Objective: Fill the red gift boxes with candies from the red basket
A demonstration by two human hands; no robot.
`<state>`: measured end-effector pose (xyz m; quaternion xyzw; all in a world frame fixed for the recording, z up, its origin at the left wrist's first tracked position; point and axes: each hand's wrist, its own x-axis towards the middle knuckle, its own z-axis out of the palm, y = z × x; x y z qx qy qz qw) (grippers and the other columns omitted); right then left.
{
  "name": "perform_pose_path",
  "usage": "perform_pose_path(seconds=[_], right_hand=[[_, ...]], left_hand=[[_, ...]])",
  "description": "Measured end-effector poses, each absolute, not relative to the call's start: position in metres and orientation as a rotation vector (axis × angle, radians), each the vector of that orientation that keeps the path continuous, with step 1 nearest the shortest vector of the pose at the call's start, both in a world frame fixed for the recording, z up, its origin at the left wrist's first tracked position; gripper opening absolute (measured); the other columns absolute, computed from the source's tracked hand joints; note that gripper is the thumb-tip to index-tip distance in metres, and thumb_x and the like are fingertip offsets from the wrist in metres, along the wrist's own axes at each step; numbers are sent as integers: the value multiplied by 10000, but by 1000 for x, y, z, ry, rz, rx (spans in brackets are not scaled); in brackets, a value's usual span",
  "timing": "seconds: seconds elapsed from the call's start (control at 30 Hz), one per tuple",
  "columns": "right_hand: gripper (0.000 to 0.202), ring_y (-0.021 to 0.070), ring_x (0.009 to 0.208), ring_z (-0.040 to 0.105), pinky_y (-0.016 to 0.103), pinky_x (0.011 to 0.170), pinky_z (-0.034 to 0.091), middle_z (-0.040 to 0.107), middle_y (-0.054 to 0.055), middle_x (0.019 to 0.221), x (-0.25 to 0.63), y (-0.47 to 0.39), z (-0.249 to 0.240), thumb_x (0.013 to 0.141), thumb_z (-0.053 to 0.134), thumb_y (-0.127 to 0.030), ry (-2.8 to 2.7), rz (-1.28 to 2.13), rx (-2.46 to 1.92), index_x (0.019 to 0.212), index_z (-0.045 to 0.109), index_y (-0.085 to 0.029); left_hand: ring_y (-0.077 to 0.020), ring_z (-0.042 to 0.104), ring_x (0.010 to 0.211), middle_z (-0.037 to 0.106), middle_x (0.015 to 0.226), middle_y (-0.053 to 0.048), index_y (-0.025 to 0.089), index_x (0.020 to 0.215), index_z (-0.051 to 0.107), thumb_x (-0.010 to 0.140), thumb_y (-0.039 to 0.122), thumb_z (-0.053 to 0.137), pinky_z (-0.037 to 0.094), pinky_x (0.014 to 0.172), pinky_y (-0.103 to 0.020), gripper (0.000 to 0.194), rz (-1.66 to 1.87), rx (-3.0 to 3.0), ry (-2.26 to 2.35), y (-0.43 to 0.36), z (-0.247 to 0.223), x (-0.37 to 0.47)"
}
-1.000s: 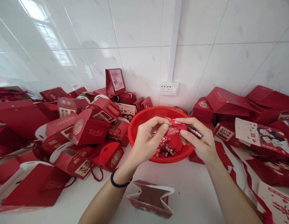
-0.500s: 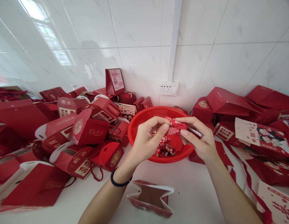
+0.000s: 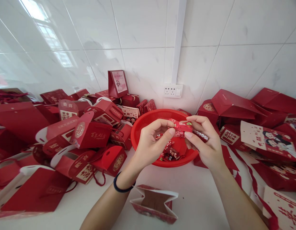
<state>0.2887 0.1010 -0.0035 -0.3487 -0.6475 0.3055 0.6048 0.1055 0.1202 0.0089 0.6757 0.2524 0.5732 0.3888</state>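
Both hands are held over a red plastic basket point(image 3: 143, 123). My left hand point(image 3: 152, 140), with a dark band at the wrist, pinches the left end of red wrapped candies point(image 3: 182, 126) between thumb and fingers. My right hand point(image 3: 205, 139) grips the right side of the same candies, and a black-and-white dotted wrapper point(image 3: 200, 135) pokes out under its fingers. More wrapped candies point(image 3: 170, 151) lie in the basket below. On the white table in front stands an open red paper box point(image 3: 155, 204), its mouth facing up with nothing visible inside.
Many red gift boxes point(image 3: 90, 131) are piled at the left. Red bags and boxes point(image 3: 236, 103) crowd the right, with a printed card point(image 3: 269, 140) and a red ribbon point(image 3: 250, 174). A socket point(image 3: 173, 91) sits on the tiled wall behind.
My right hand's fingers have lifted and shifted slightly right, showing more of the red candy wrapper with its green-and-white pattern. My left hand has barely moved.
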Motion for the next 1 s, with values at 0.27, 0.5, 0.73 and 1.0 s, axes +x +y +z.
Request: perform_pose_path(seconds=[0.27,0.5,0.73,1.0], right_hand=[[203,166,756,690,289,621,545,732,3,965,285,96,0,939,706,-283,-1422,731,-782,1083,563,-281],[226,190,782,715,308,617,552,770,29,1006,280,96,2,906,733,-268,-1413,707,-763,1030,544,-274],[190,121,614,610,265,511,480,765,45,1079,287,97,2,880,760,-237,-1407,603,-767,1028,642,-253],[264,66,500,517,230,429,421,738,9,1028,293,99,2,885,790,-283,-1356,709,-739,1134,704,-295]], left_hand=[[-174,702,967,754,1073,-63,180,1070,719,847,211,812,568,882,-268,243,1431,1719,577,121,7,107],[-179,714,911,766,1000,-63,167,1010,736,790,197,842,582,816,-272,246,1376,1494,549,122,8,110],[-173,717,868,778,948,-54,164,949,766,705,171,888,586,784,-265,273,1382,1330,554,124,10,110],[-132,696,796,766,891,-38,161,926,777,656,207,935,577,769,-239,315,1327,1071,513,131,6,112]])
